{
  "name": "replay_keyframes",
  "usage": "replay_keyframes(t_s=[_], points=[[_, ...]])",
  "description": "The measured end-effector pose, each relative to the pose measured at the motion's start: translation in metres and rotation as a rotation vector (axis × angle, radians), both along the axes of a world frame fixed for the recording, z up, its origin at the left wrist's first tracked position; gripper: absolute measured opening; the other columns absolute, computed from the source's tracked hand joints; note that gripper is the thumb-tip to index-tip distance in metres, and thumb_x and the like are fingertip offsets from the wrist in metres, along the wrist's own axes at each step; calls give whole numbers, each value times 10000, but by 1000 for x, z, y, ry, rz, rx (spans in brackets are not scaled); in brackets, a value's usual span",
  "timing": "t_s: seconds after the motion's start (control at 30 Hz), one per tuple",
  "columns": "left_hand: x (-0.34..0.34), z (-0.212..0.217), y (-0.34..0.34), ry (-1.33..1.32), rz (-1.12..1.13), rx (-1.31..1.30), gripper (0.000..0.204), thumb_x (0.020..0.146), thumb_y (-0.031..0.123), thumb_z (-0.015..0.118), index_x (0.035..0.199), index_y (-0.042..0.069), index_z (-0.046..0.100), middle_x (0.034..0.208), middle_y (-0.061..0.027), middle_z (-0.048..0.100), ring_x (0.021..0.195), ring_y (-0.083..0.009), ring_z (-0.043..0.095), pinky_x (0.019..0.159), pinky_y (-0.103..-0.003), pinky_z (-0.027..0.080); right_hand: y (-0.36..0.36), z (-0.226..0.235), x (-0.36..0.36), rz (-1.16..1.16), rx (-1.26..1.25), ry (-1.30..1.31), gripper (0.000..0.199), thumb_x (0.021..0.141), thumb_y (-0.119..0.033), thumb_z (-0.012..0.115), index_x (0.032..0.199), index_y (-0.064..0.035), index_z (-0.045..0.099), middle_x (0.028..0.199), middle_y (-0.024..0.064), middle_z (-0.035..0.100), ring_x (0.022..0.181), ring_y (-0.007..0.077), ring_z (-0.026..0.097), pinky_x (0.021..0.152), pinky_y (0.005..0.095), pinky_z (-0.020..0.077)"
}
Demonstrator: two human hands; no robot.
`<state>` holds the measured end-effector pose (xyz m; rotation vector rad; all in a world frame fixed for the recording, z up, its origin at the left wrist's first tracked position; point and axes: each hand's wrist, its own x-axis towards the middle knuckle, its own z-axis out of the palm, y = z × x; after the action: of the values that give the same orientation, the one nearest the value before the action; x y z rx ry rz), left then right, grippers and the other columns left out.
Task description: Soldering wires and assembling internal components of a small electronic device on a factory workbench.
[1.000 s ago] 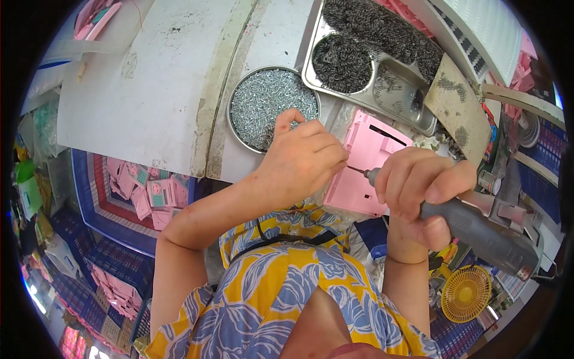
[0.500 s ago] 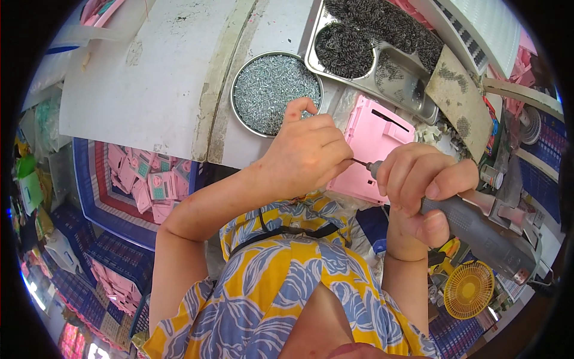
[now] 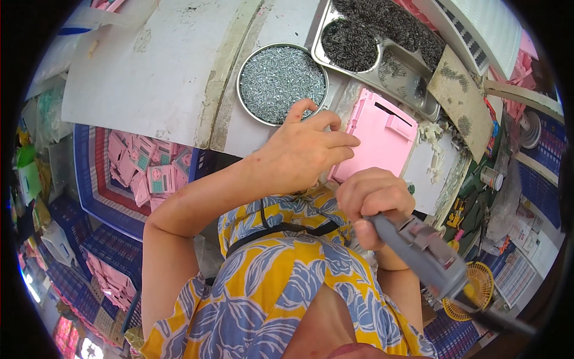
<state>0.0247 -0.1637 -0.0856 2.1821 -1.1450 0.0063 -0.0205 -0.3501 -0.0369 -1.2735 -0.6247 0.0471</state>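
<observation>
A pink plastic box (image 3: 382, 134) with a slot lies flat on the white table, just in front of me. My left hand (image 3: 305, 149) lies against its left edge, fingers together on the box and thumb raised toward a round tin of silver screws (image 3: 281, 81). My right hand (image 3: 373, 203) is closed around a grey electric screwdriver (image 3: 421, 248), held close to my body below the box's near edge. The driver's tip is hidden behind my fingers.
A metal tray (image 3: 412, 90) with compartments of dark screws stands behind the box. A blue crate (image 3: 89, 197) of pink parts sits under the table to the left. A yellow fan (image 3: 472, 293) and small tools lie at the lower right.
My right hand has drawn the screwdriver back from the box toward my body. My left hand has left the driver's tip and settled on the box's left edge.
</observation>
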Motion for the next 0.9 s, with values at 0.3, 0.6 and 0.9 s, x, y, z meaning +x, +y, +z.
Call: replay_keyframes(t_s=[0.3, 0.6, 0.9], points=[[45, 4, -84, -39, 153, -158, 332, 760, 130, 682, 1087, 92, 717, 1073, -67, 674, 1084, -273, 612, 927, -453, 459, -20, 34, 2, -124, 170, 253, 267, 862, -186, 784, 956, -82, 556, 582, 9, 523, 440, 182, 456, 453, 331, 431], [23, 61, -46, -217, 140, -423, 220, 899, 226, 618, 951, 34, 711, 1011, -124, 722, 923, -341, 687, 824, -469, 546, -113, 127, -8, 279, 619, 226, 418, 810, -145, 812, 1184, -79, 636, 604, -18, 624, 488, 68, 575, 493, 216, 546], [-148, 21, 362, 279, 1158, 640, 284, 834, 242, 744, 945, 13, 618, 978, -183, 648, 932, -411, 622, 831, -486, 505, -143, 77, -20, -211, 109, 256, 554, 866, -315, 809, 1202, -78, 438, 599, -53, 496, 486, 82, 462, 476, 244, 413]])
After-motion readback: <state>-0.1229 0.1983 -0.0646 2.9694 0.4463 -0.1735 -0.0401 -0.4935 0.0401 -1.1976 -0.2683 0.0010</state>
